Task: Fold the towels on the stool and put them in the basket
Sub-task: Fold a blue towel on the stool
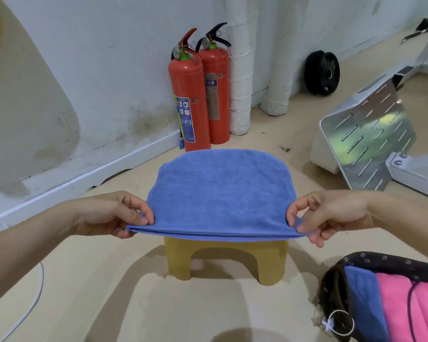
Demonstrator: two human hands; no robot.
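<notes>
Our left hand (114, 213) and right hand (331, 213) pinch the near corners of the towel (218, 188), doubled over the stool (227, 257); a pink towel (400, 309) and a blue towel (363, 299) already lie in the basket (386, 264). We judge this one mid-fold.

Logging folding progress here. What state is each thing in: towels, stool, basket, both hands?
Blue towel, folded in layers, spread over the stool.
Stool, upright, top covered by the towel.
Left hand, pinches the towel's near left corner.
Right hand, pinches its near right corner.
Basket, on the floor, holds a second blue towel and a pink towel.
</notes>
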